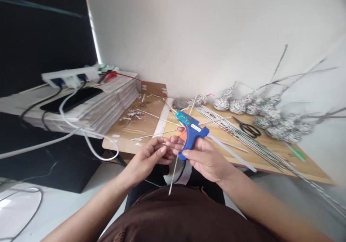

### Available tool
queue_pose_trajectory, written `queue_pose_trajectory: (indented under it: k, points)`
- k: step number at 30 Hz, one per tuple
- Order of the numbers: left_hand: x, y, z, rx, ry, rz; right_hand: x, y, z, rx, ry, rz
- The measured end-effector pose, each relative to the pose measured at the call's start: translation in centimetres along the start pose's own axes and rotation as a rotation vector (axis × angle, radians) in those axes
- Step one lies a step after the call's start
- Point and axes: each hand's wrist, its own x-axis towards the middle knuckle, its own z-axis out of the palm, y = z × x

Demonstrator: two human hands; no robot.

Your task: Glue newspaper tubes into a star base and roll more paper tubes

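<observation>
A blue hot glue gun point(193, 132) with an orange trigger sits in my right hand point(207, 157), its teal nozzle end tilted up and to the left. From its back a clear glue stick point(232, 153) sticks out to the right. My left hand point(154, 153) is closed just left of the gun, its fingertips pinching thin rolled-paper sticks point(173, 177). These spread outward from behind the gun, one hanging down toward my lap. Where the sticks meet is hidden by the gun and my fingers.
Rolled-paper rods point(243, 141) lie across the wooden table point(315, 170), with black scissors point(250, 129) beside them. Woven paper balls point(238, 106) line the wall. At left, a stack of paper point(108, 106) carries a power strip point(71, 75) and phone point(71, 99); a white cable point(89, 144) hangs down.
</observation>
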Motion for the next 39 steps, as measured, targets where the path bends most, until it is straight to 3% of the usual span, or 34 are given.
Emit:
queue_pose_trajectory:
  k: [4,7,13,17,21,26,29,34,39]
  points:
    - [-2.4,0.3,0.0,-0.178,0.049,-0.030,2.5,1.4,2.2,-0.059,-0.076,0.013]
    - [-3.7,0.6,-0.7,-0.183,0.133,-0.017,4.6,2.6,3.6,-0.232,-0.124,-0.006]
    - [-5.4,0.4,-3.3,0.186,0.296,-0.021,7.9,4.3,4.3,-0.945,-0.203,-0.282]
    - [-5.5,-0.2,-5.1,0.396,0.355,-0.062,8.8,4.9,3.3,-1.082,-0.307,-0.338]
    - [-5.0,0.2,-8.2,0.809,0.521,-0.013,8.6,4.0,1.0,-1.226,-0.320,-0.422]
    - [-3.5,0.6,-13.9,1.181,0.590,-0.126,7.3,1.0,-5.1,-1.401,-0.016,-0.472]
    - [-2.2,0.2,-16.2,1.358,0.615,-0.131,6.0,-0.5,-9.2,-1.537,0.107,-0.473]
    - [0.7,-0.4,-17.6,1.483,0.578,-0.060,4.1,-1.0,-13.6,-1.724,0.142,-0.504]
    - [2.8,0.1,-18.5,1.462,0.558,-0.082,3.8,-0.3,-14.9,-1.762,0.143,-0.502]
